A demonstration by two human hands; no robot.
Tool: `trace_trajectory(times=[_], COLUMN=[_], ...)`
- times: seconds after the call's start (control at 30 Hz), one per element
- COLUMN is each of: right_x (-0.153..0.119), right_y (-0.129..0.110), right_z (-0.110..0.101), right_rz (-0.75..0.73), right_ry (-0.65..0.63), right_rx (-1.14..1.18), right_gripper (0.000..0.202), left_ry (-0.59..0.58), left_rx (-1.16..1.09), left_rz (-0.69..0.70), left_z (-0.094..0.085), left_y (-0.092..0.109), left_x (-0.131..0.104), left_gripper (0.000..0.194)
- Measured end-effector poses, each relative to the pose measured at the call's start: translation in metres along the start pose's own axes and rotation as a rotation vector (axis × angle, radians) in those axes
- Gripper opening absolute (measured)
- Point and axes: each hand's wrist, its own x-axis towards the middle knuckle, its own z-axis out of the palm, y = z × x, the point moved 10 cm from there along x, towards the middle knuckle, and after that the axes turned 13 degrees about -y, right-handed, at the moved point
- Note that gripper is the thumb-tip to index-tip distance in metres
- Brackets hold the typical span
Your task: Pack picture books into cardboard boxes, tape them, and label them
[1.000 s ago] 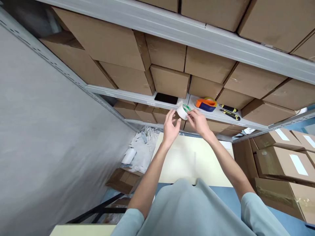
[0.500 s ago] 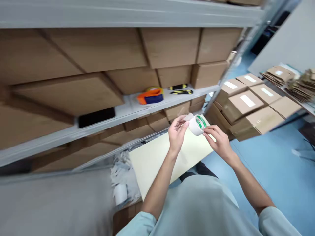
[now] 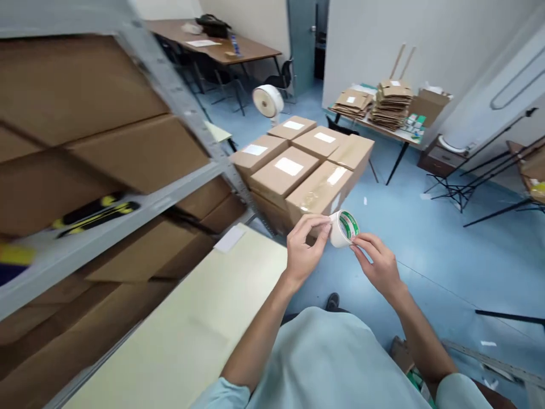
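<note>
In front of me a roll of white tape [image 3: 336, 234] with a green printed core is held up between both hands. My left hand [image 3: 300, 250] pinches at its left side with thumb and fingers, apparently on the tape's end. Thumb and fingertips of my right hand [image 3: 378, 264] grip the roll's lower right rim. Below and left of my hands lies a cream-coloured tabletop [image 3: 183, 318] with a white slip [image 3: 230, 238] at its far corner.
Labelled cardboard boxes [image 3: 298, 162] are stacked just beyond my hands. On the left, a grey metal shelf [image 3: 170, 190] carries boxes and yellow-black utility knives [image 3: 97, 215]. Flattened cartons [image 3: 389, 105] sit on a table farther back. Folding stands occupy the right.
My view has swung right, away from the shelf and toward the stacked boxes and room. Both hands still hold the tape roll; the loose tape flap by my left hand no longer shows.
</note>
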Motion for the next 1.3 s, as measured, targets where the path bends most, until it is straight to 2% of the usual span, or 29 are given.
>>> trace_trajectory(times=[0.1, 0.2, 0.33, 0.47, 0.6, 0.73, 0.87, 1.0, 1.17, 1.3], right_x=[-0.012, -0.017, -0.009, 0.024, 0.082, 0.159, 0.244, 0.320, 0.396, 0.455], right_y=[0.073, 0.141, 0.227, 0.320, 0.425, 0.533, 0.630, 0.717, 0.837, 0.952], right_z=[-0.047, -0.078, -0.097, -0.104, -0.110, -0.122, -0.140, -0.155, -0.158, -0.163], right_rz=[0.080, 0.161, 0.233, 0.275, 0.309, 0.339, 0.336, 0.301, 0.255, 0.233], right_ry=[0.040, 0.085, 0.123, 0.128, 0.119, 0.102, 0.115, 0.156, 0.174, 0.201], right_rx=[-0.068, -0.118, -0.161, -0.214, -0.279, -0.336, -0.387, -0.406, -0.377, -0.314], right_gripper=[0.025, 0.024, 0.023, 0.022, 0.022, 0.024, 0.024, 0.023, 0.024, 0.026], left_ry=[-0.104, -0.195, -0.254, -0.224, -0.194, -0.192, -0.209, -0.178, -0.128, -0.098], left_rx=[0.017, 0.056, 0.107, 0.136, 0.069, -0.007, -0.017, 0.006, 0.034, 0.072], left_rz=[0.082, 0.151, 0.220, 0.207, 0.139, 0.049, 0.046, 0.062, 0.098, 0.102], left_z=[0.093, 0.169, 0.248, 0.312, 0.375, 0.433, 0.481, 0.517, 0.568, 0.624], left_y=[0.008, 0.006, -0.015, -0.065, -0.129, -0.186, -0.224, -0.259, -0.313, -0.366], left_x=[0.043, 0.078, 0.128, 0.195, 0.283, 0.386, 0.492, 0.591, 0.702, 0.799], left_gripper=[0.011, 0.018, 0.029, 0.031, 0.032, 0.038, 0.042, 0.044, 0.043, 0.042])
